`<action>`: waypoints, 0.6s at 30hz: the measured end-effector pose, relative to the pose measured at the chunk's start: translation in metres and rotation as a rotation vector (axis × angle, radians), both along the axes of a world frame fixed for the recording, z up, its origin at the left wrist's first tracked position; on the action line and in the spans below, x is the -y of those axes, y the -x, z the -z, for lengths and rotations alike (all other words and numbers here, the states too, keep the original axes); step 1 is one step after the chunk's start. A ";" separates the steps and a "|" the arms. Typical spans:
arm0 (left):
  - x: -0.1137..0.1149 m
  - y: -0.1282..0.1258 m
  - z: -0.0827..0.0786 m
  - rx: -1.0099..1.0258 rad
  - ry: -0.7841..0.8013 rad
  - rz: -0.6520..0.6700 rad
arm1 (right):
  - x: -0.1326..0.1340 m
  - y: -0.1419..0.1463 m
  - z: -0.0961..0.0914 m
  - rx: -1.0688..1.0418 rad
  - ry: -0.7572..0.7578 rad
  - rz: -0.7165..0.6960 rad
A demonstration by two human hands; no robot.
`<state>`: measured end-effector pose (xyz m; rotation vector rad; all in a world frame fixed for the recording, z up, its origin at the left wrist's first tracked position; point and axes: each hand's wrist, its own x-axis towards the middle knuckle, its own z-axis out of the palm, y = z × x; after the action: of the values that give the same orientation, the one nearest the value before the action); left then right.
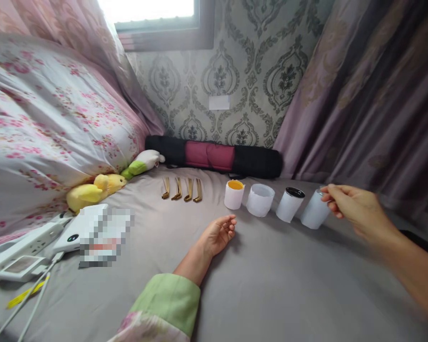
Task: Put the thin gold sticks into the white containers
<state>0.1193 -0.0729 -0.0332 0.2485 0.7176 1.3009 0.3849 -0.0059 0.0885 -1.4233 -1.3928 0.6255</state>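
Several white-wrapped cylindrical cups stand in a row on the grey sheet. From left to right they are a cup with a yellow inside [234,195], a wider whitish cup [260,201], a tilted-looking cup with a black inside [288,205] and a taller whitish cup [314,211]. My right hand [353,204] pinches the rim of that last cup between thumb and fingers. Palm turned up, my left hand [219,235] rests on the sheet in front of the yellow-lined cup, fingers loosely curled and holding nothing. Several slim gold-brown pieces with bent lower ends [188,191] lie lined up left of the cups.
Behind the row lies a long black and maroon roll [210,156] against the wall. Plush toys [96,190], a power strip [32,244], a white power bank [78,228] and white cables are on the left. Purple curtains [360,95] hang at the right.
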 end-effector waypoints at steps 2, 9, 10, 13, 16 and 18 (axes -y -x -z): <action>0.000 0.000 0.000 0.004 -0.004 0.002 | 0.004 0.008 0.008 -0.021 0.026 -0.045; -0.001 0.001 0.005 0.019 -0.039 0.013 | 0.009 0.042 0.064 -0.070 0.196 -0.178; -0.001 0.001 0.006 0.020 -0.041 0.013 | 0.009 0.048 0.074 -0.065 0.222 -0.186; -0.002 0.001 0.006 0.014 -0.039 0.016 | 0.009 0.064 0.099 -0.029 0.263 -0.238; -0.003 0.002 0.006 0.005 -0.036 0.016 | 0.008 0.076 0.116 0.085 0.189 -0.274; -0.003 0.001 0.005 -0.008 -0.035 0.011 | 0.008 0.081 0.122 0.172 0.135 -0.270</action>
<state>0.1178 -0.0699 -0.0382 0.2860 0.6998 1.3034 0.3041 -0.0137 -0.0337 -1.4335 -1.7247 0.7968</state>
